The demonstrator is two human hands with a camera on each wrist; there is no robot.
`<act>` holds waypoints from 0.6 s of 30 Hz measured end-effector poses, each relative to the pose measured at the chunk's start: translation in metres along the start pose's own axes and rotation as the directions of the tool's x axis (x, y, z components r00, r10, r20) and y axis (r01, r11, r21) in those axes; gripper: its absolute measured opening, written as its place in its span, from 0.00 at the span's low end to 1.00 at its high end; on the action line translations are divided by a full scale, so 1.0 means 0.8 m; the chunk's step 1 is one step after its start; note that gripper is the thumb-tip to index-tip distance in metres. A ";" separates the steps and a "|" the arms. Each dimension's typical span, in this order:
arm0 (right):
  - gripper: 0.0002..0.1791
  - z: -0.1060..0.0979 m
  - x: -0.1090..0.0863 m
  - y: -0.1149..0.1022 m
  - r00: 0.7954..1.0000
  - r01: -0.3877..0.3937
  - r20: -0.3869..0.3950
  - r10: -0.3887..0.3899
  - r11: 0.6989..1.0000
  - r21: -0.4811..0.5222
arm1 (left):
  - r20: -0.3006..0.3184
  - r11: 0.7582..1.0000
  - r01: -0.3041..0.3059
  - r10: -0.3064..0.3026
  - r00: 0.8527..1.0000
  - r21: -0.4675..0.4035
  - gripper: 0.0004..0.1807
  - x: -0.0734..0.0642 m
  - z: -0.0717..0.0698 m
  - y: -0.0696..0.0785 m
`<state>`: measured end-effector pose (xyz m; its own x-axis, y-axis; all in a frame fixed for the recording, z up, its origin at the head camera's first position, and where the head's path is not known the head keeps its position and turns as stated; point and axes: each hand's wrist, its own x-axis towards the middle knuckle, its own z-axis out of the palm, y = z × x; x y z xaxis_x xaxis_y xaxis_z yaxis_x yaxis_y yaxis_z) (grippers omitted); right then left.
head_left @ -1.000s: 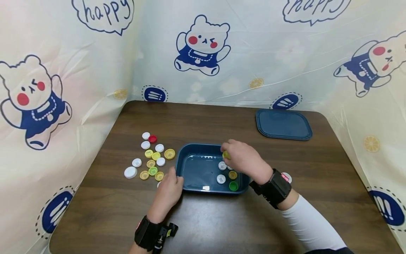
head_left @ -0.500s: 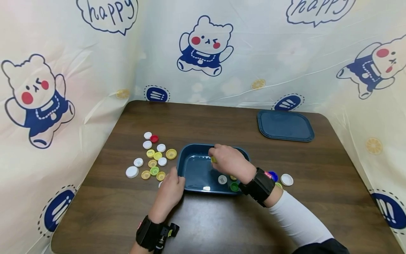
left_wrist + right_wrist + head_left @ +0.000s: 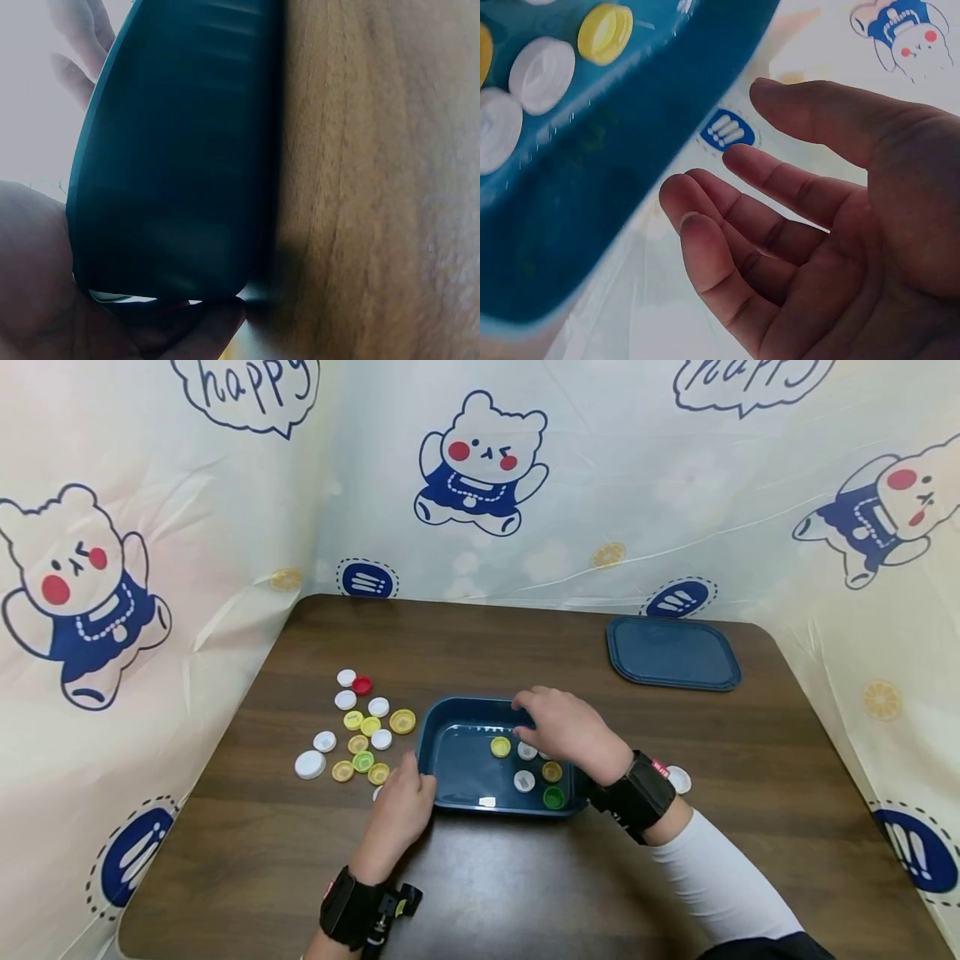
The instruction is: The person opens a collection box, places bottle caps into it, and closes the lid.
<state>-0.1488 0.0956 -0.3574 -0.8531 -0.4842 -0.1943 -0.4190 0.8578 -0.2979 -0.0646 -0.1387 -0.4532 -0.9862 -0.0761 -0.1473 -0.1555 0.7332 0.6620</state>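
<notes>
A dark blue tray (image 3: 457,760) lies on the table with several bottle caps inside. My left hand (image 3: 402,806) grips its left end, the fingers bent about the wall in the left wrist view. My right hand (image 3: 573,731) hovers over the tray's right part, fingers parted and holding nothing; the right wrist view confirms the bare palm. Just left of its fingertips sits a yellow bottle cap (image 3: 500,747). White caps (image 3: 524,782), a darker yellow cap (image 3: 551,772) and a green cap (image 3: 554,797) lie in the tray's right half, some partly hidden beneath the hand.
Left of the tray, loose caps are scattered: white (image 3: 310,766), yellow (image 3: 402,721), light green (image 3: 363,762) and one red cap (image 3: 362,686). A white cap (image 3: 678,779) shows beside the right wrist. At the back right lies a flat blue lid (image 3: 673,653).
My right hand carried a yellow cap leftward over the tray, released it inside and drew back to the right with fingers spread. The left hand stayed on the tray's end.
</notes>
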 end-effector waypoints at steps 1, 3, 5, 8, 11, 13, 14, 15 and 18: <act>0.22 -0.003 -0.003 0.004 1.000 -0.007 -0.010 0.007 1.000 0.007 | -0.001 1.000 0.001 -0.001 1.000 -0.001 0.15 0.000 0.000 0.000; 0.23 -0.010 -0.012 0.013 0.999 -0.028 -0.037 0.029 0.999 0.030 | 0.002 1.000 0.005 -0.005 1.000 -0.002 0.15 0.000 0.000 0.000; 0.23 -0.017 -0.020 0.027 0.996 -0.046 -0.072 0.049 0.998 0.052 | 0.003 1.000 0.007 -0.007 1.000 -0.004 0.16 0.000 -0.001 0.001; 0.22 -0.023 -0.034 0.053 0.989 -0.084 -0.116 0.094 0.992 0.095 | 0.007 1.000 0.012 -0.012 1.000 -0.004 0.17 0.001 0.000 0.002; 0.21 -0.023 -0.047 0.078 0.982 -0.122 -0.128 0.138 0.985 0.122 | 0.004 1.000 0.015 -0.015 1.000 -0.002 0.19 0.001 -0.001 0.002; 0.21 -0.019 -0.056 0.092 0.980 -0.143 -0.121 0.158 0.982 0.127 | 0.003 1.000 0.016 -0.016 1.000 0.002 0.19 0.001 -0.001 0.002; 0.21 -0.016 -0.060 0.098 0.980 -0.149 -0.116 0.164 0.981 0.125 | 0.002 1.000 0.015 -0.015 1.000 0.002 0.19 0.001 -0.001 0.002; 0.21 -0.013 -0.064 0.103 0.979 -0.156 -0.112 0.170 0.980 0.122 | 0.002 1.000 0.014 -0.014 1.000 0.001 0.19 0.001 -0.001 0.002; 0.21 -0.003 -0.076 0.117 0.977 -0.182 -0.093 0.192 0.977 0.110 | 0.007 1.000 0.011 -0.011 1.000 -0.001 0.19 0.001 0.000 0.001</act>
<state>-0.1372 0.2058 -0.3715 -0.9430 -0.2918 -0.1599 -0.2199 0.9072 -0.3585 -0.0652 -0.1380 -0.4522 -0.9840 -0.0795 -0.1592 -0.1660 0.7320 0.6608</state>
